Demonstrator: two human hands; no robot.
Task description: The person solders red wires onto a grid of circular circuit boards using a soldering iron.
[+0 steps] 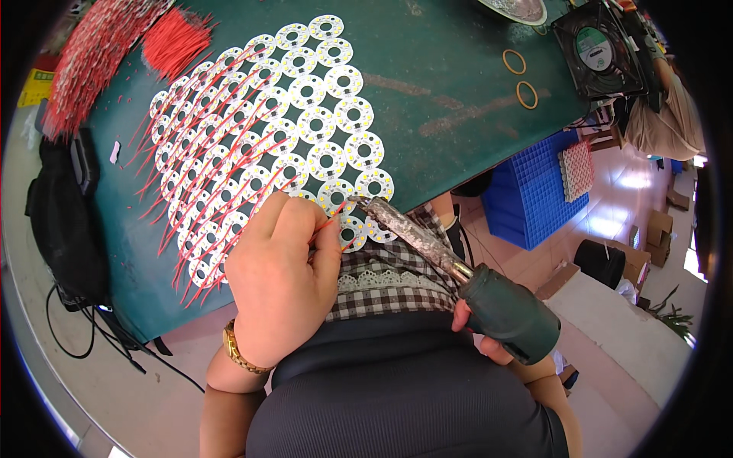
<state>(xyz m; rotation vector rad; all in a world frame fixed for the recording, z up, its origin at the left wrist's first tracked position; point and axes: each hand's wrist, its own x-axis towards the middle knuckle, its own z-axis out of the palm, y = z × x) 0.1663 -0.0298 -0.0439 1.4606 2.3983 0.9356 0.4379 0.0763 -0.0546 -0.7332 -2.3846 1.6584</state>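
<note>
My left hand (282, 278), with a gold watch at its wrist, is closed in a pinch on a thin red wire (330, 221). My right hand (496, 352) is wrapped round the dark green handle of a soldering iron (510, 314). The iron's tip reaches to the near rows of round white LED boards (336, 196), close to the wire's end; whether they touch I cannot tell. The boards lie side by side in a slanted block on the green table. Red wires (221, 141) lie across those on the left. My left hand hides some near boards.
Bundles of red wires (177, 42) lie at the far left of the green table (427, 84). A black bag (65, 221) hangs by the left edge. At the far right stand a black fan (595, 49) and two rubber bands (525, 95). Below is a blue crate (527, 195).
</note>
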